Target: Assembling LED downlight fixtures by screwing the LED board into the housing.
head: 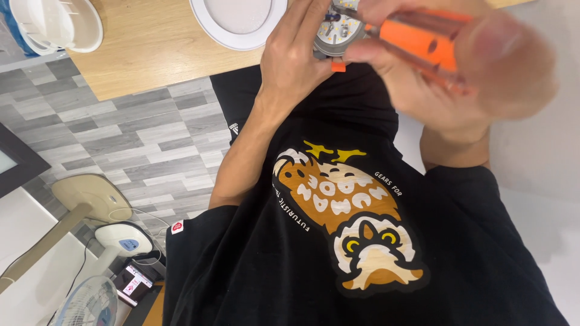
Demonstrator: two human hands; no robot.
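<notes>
My left hand [295, 60] grips a small round lamp module [337, 31] with a metal rim and yellow light dots, held over the near edge of the wooden table [151, 51]. My right hand [483, 72], blurred and close to the camera, is closed around an orange-handled screwdriver [417, 39]. Its shaft points left onto the module's face. A small orange part [339, 67] shows just under the module. My fingers hide most of the module.
A round white lamp cover [238, 21] lies on the table beside my left hand, and a white housing [54, 24] sits at the far left. My black printed shirt [362, 241] fills the lower view. On the grey floor stand a fan [84, 305] and a beige stand base [90, 196].
</notes>
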